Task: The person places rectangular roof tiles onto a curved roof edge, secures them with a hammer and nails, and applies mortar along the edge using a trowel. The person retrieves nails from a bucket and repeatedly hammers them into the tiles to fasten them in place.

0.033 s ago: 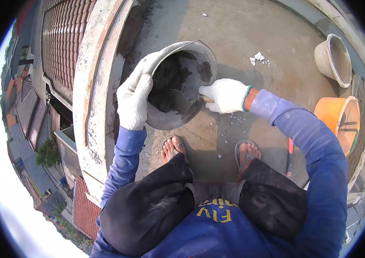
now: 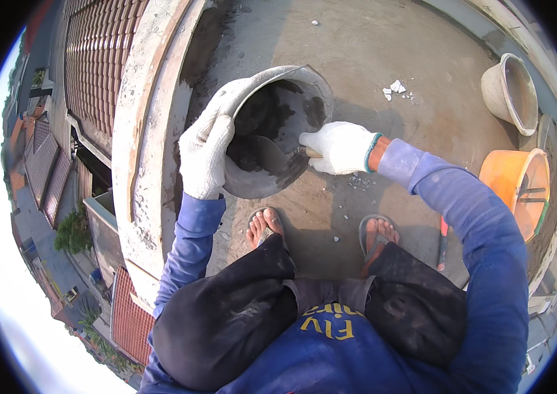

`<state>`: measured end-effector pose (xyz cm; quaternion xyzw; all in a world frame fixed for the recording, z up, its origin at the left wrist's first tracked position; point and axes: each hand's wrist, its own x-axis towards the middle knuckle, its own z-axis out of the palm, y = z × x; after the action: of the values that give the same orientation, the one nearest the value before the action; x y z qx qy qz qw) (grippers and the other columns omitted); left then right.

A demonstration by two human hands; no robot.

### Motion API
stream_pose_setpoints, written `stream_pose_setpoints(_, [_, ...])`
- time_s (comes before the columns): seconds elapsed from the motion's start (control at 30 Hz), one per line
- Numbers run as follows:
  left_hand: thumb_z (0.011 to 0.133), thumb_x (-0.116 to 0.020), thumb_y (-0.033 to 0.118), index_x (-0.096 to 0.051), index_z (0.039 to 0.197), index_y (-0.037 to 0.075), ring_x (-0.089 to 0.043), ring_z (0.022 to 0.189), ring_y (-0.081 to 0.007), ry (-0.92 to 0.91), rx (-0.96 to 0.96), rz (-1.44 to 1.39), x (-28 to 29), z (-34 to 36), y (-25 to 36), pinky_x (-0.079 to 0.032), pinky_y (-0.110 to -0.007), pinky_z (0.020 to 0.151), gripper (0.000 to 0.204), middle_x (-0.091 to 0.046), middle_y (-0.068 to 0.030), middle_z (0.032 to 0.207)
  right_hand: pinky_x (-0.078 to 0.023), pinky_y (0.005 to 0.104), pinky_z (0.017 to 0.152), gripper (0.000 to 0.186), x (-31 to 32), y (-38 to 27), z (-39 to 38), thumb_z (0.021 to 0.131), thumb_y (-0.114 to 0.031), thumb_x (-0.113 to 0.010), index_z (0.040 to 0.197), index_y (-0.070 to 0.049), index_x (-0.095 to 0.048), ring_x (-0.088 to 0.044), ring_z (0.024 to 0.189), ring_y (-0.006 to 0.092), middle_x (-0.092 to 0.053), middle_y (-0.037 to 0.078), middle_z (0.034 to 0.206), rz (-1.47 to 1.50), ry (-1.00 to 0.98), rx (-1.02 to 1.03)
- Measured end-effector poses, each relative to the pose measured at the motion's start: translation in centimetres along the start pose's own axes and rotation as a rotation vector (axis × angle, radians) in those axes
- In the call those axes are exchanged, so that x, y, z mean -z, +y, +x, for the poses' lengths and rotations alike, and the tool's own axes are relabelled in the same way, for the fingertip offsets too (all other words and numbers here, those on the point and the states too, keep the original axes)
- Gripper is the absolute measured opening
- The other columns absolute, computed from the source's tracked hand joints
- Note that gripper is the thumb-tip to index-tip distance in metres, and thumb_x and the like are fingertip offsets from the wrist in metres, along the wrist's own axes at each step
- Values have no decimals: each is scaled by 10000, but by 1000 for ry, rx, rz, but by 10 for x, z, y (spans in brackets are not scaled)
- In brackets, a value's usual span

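A grey, mortar-smeared bucket (image 2: 252, 188) is tilted so its mouth faces me, with dark wet patches on its inner wall. My left hand (image 2: 205, 154), in a white knit glove, is closed on the left side of its rim. The white-gloved fingers of my right hand (image 2: 344, 148) wrap round the short handle of a trowel (image 2: 314, 153). Its rounded grey blade reaches inside the bucket, low by the near wall. Part of the blade blends with the wet mix and is hard to make out.
A whitish wall ledge (image 2: 147, 138) runs along the left, with rooftops beyond and below. Broken white chips (image 2: 396, 87) lie on the concrete floor. At the right are a pale bucket (image 2: 496, 92), an orange bucket (image 2: 503, 172) and a red-and-dark tool (image 2: 442, 243) near my foot.
My right hand and the trowel have shifted slightly left, further over the bucket's mouth. The bucket has moved a touch to the right; my left hand keeps its hold.
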<state>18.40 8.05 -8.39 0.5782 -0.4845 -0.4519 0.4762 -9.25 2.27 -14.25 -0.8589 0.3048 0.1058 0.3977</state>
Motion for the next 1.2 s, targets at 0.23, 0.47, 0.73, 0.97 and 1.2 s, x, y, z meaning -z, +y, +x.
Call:
stream_pose_setpoints(0.23, [1129, -698, 218, -705, 1478, -14, -597, 1059, -65, 295, 152, 14, 21, -10, -30, -471, -233, 942, 420, -738, -2, 1285, -582, 552, 929, 477, -4, -32, -3, 1030, -397, -680, 1301, -8, -630, -743, 1078, 496, -769, 296, 1103, 258, -82, -125])
stream_pose_setpoints(0.47, [1179, -595, 315, -616, 1547, 6, -679, 1297, -204, 509, 128, -283, 41, -31, -66, -518, -380, 1164, 481, -698, -95, 1479, -594, 546, 859, 600, -20, -40, -16, 1031, -463, -691, 1419, -11, -628, -755, 1004, 499, -764, 300, 1051, 356, 68, -48])
stream_pose_setpoints(0.73, [1175, -609, 274, -701, 1350, 29, -751, 1043, -182, 607, 421, -508, 69, -103, -48, -638, -358, 892, 314, -769, -75, 1230, -598, 316, 600, 449, 47, -33, -26, 1086, -162, -592, 1499, 11, -576, -676, 686, 131, -661, 44, 902, 964, 149, -194])
stream_pose_setpoints(0.97, [1176, -619, 287, -682, 1392, 54, -728, 996, -140, 609, 545, -319, 107, -185, -53, -598, -312, 848, 324, -759, -26, 1162, -605, 358, 581, 483, 59, 8, 83, 1120, -373, -673, 1447, -48, -527, -656, 656, 152, -651, 87, 962, 1357, 429, -308])
stream_pose_setpoints(1.2, [1179, -602, 331, -677, 1404, 54, -688, 971, -108, 663, 704, -133, 133, -238, -46, -589, -298, 807, 365, -741, 0, 1149, -629, 444, 595, 348, 85, -27, 250, 1126, -371, -606, 1278, -69, -521, -789, 779, 284, -747, 196, 950, 883, 620, -458])
